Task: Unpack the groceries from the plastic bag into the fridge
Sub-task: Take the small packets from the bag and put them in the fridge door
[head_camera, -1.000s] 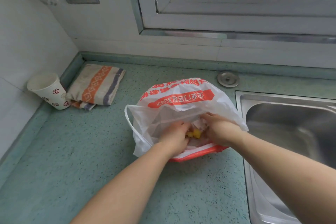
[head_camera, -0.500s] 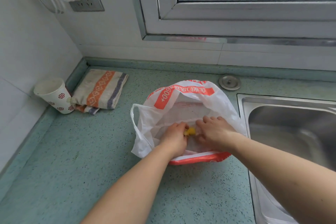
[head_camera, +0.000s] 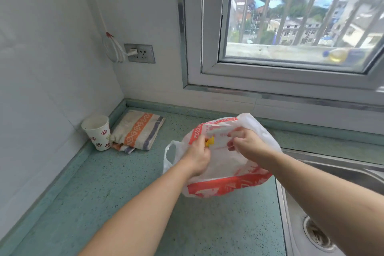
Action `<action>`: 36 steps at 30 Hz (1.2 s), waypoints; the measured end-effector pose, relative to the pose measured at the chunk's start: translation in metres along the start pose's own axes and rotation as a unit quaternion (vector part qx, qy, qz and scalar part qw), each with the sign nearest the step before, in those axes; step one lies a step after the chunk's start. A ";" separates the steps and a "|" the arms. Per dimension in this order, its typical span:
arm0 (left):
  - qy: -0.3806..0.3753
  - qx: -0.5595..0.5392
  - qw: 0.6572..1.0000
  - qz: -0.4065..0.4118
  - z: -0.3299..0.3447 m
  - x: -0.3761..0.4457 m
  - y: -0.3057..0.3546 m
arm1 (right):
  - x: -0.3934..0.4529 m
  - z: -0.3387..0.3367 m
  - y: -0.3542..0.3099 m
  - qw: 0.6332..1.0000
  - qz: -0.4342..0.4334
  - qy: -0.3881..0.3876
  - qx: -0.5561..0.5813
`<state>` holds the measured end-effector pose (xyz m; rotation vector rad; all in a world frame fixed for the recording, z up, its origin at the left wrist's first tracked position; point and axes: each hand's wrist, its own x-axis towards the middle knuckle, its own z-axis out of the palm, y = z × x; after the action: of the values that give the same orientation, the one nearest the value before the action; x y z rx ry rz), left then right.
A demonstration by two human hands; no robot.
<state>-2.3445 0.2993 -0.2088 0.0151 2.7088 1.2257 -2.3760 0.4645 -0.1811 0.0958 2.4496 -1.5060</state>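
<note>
Head view, kitchen corner, items as seen.

Plastic bag [head_camera: 226,174] — white with orange-red bands and print, on the green speckled countertop [head_camera: 116,193], just left of the steel sink [head_camera: 332,174]. Mouth open toward the camera; one loop handle stands out at its left side. Contents not legible beyond the item listed next.

Small yellow item [head_camera: 209,141] — at the bag's upper left rim, pinched between the fingertips of the left hand [head_camera: 197,158]. Too small to identify. Only part of it shows past the fingers.

Left hand — fingers closed narrowly on the yellow item, forearm crossing the countertop from the lower edge.

Right hand [head_camera: 247,143] — over the bag's mouth, fingers curled and gathered on the thin white plastic of the bag's upper wall; the grip is narrow. Whether it holds anything besides the plastic cannot be told.

Paper cup [head_camera: 97,132] — white with red flower marks, upright in the corner against the left wall.

Folded cloth [head_camera: 138,129] — cream with orange and purple-grey stripes, flat on the countertop, touching or just beside the cup.

Wall socket [head_camera: 140,53] — grey plate with a white plug in it, a white cable looped at its left.

Window [head_camera: 301,16] — above the counter, barred outside, rooftops beyond; a bottle of yellow liquid [head_camera: 337,55] lies on the outer ledge.
</note>
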 end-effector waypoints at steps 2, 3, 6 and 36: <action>0.023 -0.020 1.000 0.001 -0.015 -0.008 0.010 | -0.007 -0.003 -0.019 0.997 0.008 -0.011 0.071; 0.039 -0.025 0.999 -0.003 -0.021 -0.012 0.014 | -0.012 -0.005 -0.028 0.994 0.021 -0.022 0.102; 0.087 -0.032 0.996 -0.015 -0.037 -0.032 0.022 | -0.029 -0.006 -0.045 0.982 0.069 -0.065 0.163; 0.533 0.173 0.736 -0.381 -0.098 -0.683 0.046 | -0.493 0.210 -0.167 0.744 -0.446 -0.482 -0.120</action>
<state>-1.6896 0.2034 -0.0091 -2.0869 2.9995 0.4437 -1.8933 0.2418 0.0003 -1.6586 1.7221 -0.9659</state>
